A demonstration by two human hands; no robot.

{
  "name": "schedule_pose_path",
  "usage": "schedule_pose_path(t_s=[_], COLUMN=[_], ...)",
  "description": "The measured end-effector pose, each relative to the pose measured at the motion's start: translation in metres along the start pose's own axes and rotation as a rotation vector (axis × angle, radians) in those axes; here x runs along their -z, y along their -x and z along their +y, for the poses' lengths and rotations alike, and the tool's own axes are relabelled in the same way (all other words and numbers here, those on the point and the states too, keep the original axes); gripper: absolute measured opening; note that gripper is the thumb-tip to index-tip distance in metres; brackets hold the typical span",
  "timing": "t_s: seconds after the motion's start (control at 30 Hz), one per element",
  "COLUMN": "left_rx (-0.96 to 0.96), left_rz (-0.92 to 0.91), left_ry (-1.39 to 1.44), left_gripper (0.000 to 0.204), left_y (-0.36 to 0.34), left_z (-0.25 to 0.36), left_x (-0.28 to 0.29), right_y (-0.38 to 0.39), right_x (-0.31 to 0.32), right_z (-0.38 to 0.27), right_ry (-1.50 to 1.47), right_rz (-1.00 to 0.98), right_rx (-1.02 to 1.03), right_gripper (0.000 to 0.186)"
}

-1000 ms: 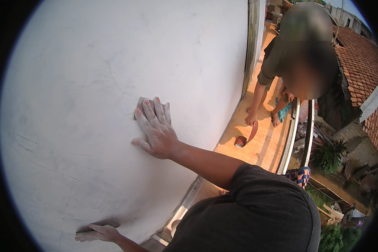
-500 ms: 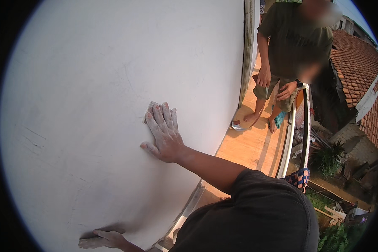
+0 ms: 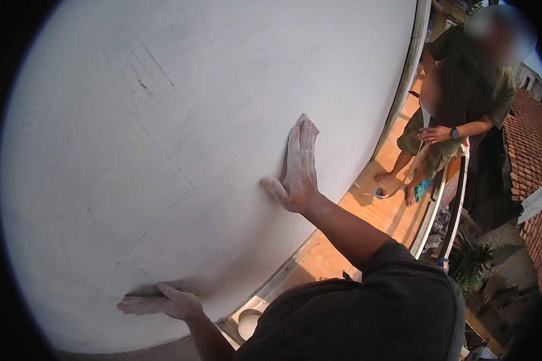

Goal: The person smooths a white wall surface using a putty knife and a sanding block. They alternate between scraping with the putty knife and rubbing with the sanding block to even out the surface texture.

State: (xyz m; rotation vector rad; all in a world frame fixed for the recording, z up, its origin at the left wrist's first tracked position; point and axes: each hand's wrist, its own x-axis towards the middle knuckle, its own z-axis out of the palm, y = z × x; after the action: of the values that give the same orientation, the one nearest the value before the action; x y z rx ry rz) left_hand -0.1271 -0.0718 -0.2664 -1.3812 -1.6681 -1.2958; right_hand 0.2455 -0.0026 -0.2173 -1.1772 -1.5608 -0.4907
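Observation:
My right hand (image 3: 299, 174) lies against a white wall (image 3: 162, 180), coated in pale dust. Its fingers stretch upward close together, thumb apart to the left. Under the fingertips shows the corner of a thin grey sheet (image 3: 312, 125), probably sandpaper, pressed between hand and wall; most of it is covered. Lower and to the left, my left hand (image 3: 165, 302) rests on the wall, fingers extended and thumb raised, with no object visible in it. Dark scuffs and faint scratches mark the wall's surface.
A round tub (image 3: 249, 323) with whitish contents sits by my body. Another person (image 3: 473, 96) is on the orange tiled floor (image 3: 328, 256), holding a thin flat object. Near their feet lies a small container (image 3: 380, 192). A railing (image 3: 430, 219) borders the floor, with tiled roofs (image 3: 531, 144) beyond.
The view has shifted, moving the wall marks up and right. My right hand has moved down along the wall, its fingers now closer together. The other person's arms have changed position.

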Motion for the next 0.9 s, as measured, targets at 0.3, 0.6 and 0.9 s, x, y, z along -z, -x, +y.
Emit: schedule_pose_path(t_s=[0.3, 0.6, 0.9], left_rx=[-0.061, -0.052, -0.012], left_rz=[-0.039, -0.028, 0.037], left_ry=[0.023, 0.018, -0.009], left_gripper=[0.084, 0.085, 0.075], left_y=[0.01, 0.0, -0.012], left_z=[0.001, 0.001, 0.018], left_x=[-0.007, -0.005, 0.003], right_y=[-0.077, -0.12, -0.039], right_x=[0.016, 0.031, 0.012], right_z=[0.014, 0.035, 0.045], right_ry=[-0.008, 0.016, -0.053], right_rz=[0.17, 0.156, 0.02], right_rx=[0.189, 0.242, 0.201], right_gripper=[0.112, 0.113, 0.113])
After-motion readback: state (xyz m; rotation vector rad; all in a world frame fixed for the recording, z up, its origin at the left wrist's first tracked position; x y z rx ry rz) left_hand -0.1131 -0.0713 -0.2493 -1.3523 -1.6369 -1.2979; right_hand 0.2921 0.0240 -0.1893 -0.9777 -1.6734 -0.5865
